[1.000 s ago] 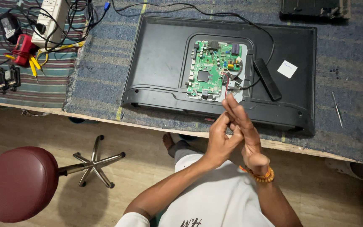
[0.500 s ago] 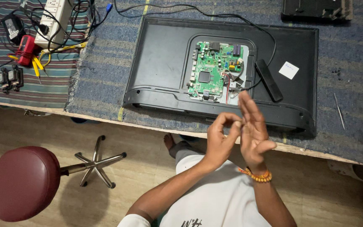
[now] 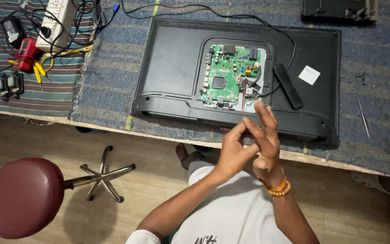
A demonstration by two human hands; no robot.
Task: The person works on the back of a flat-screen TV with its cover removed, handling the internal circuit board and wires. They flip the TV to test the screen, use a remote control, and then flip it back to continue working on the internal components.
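Two empty hands, left hand (image 3: 233, 151) touching right hand (image 3: 265, 135), fingers loose, near television (image 3: 172, 68), white square label (image 3: 309, 75), apparently blank.

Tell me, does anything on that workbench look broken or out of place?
The flat television lies face down with part of its back open, so the green circuit board and loose wires show. A black bar lies askew on it. Both hands, left hand and right hand, are clasped together, touching nothing.

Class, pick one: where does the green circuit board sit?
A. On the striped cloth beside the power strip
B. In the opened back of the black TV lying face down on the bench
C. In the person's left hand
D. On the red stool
B: the green circuit board lies in the open recess in the back of the TV, beyond both hands.
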